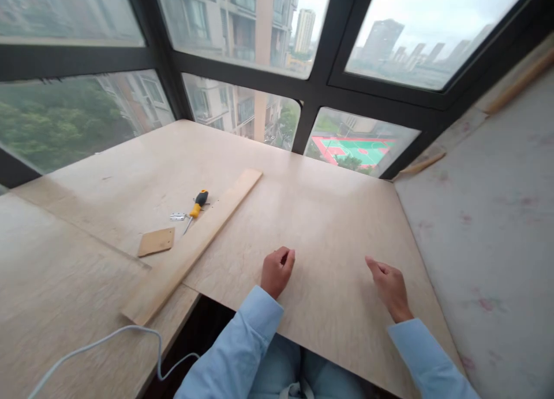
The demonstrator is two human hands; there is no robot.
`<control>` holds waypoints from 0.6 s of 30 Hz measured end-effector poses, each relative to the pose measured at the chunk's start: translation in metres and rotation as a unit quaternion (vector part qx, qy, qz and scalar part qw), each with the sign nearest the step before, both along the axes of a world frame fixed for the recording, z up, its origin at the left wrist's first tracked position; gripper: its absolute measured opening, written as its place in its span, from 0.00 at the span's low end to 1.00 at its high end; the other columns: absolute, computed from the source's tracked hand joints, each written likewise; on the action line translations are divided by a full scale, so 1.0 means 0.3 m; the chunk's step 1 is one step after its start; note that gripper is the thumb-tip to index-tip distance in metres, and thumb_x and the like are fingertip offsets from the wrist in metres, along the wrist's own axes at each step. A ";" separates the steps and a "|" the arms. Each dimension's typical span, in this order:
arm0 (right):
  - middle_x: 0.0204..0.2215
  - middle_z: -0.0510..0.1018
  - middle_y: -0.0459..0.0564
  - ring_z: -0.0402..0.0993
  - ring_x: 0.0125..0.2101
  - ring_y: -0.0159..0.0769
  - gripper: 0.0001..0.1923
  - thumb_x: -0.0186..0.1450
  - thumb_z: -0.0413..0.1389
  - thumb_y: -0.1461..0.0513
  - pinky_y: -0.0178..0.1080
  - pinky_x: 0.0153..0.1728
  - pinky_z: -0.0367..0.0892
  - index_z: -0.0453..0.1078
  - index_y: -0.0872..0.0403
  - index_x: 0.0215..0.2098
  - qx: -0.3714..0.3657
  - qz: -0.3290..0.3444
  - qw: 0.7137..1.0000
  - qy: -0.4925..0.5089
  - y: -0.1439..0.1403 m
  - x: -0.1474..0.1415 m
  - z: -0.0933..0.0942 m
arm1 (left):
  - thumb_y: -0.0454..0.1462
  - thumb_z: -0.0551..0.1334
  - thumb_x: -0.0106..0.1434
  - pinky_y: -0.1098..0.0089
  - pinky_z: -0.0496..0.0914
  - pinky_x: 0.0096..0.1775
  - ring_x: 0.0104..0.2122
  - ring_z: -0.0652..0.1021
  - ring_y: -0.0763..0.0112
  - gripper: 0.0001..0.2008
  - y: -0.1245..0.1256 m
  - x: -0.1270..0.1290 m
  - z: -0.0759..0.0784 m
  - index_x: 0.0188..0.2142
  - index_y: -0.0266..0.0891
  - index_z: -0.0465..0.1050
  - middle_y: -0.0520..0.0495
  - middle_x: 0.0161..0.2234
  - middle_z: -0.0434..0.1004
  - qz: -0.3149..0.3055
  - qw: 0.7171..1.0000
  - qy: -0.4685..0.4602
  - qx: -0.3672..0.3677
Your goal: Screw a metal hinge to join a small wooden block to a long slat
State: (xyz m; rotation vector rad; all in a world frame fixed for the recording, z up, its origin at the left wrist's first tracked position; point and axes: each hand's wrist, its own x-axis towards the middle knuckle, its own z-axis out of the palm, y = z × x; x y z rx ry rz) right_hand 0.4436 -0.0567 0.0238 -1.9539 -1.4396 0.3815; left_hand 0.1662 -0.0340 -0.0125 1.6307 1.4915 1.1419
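Both hands sit over the big plywood sheet (329,226), empty. Left hand (277,271) is curled into a loose fist, knuckles down on or just above the sheet; can't tell if it touches. Right hand (389,286) is half closed, index finger sticking out toward the left, nothing gripped, hovering low over the sheet near its right side. Light blue sleeves on both arms.

The plywood sheet lies flat, spanning from the window wall back to the person's lap, near edge overhanging a dark gap. Its right edge runs beside a pale, stained padded surface (497,231).

Left of the hands, well apart: a long narrow wood strip (203,237) lies diagonally along the sheet's left edge, one end near the window side, the other near the gap. Just left of the strip: a screwdriver with a yellow and black handle (195,208), tip pointing toward the person. A small metal hinge (177,216) sits just beside the screwdriver. A small square plywood offcut (156,241) lies near the tip, flat on the lower board (64,283).

A white cable (112,335) loops across the lower board's near corner.

Dark-framed windows (311,93) behind, city view outside.
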 end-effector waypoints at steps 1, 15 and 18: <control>0.14 0.45 0.41 0.45 0.18 0.33 0.26 0.63 0.48 0.46 0.38 0.17 0.45 0.41 0.46 0.16 0.008 -0.039 0.999 0.015 -0.033 0.052 -0.006 | 0.45 0.52 0.67 0.72 0.57 0.28 0.23 0.67 0.73 0.19 -0.002 -0.004 0.001 0.23 0.38 0.65 0.52 0.20 0.66 -0.004 1.000 0.000 -0.001; 0.17 0.47 0.40 0.47 0.20 0.29 0.24 0.64 0.49 0.47 0.36 0.21 0.47 0.45 0.49 0.19 0.074 -0.182 0.976 0.098 -0.145 0.247 -0.095 | 0.50 0.51 0.67 0.71 0.63 0.28 0.19 0.75 0.68 0.20 0.070 0.118 0.064 0.32 0.39 0.73 0.49 0.22 0.77 -0.023 0.988 0.089 -0.121; 0.18 0.47 0.40 0.46 0.21 0.29 0.24 0.63 0.49 0.48 0.36 0.21 0.46 0.45 0.49 0.19 0.081 -0.155 0.979 0.108 -0.129 0.252 -0.089 | 0.46 0.51 0.69 0.71 0.60 0.28 0.24 0.78 0.64 0.18 0.074 0.185 0.067 0.36 0.41 0.76 0.47 0.22 0.78 -0.049 0.972 0.209 -0.096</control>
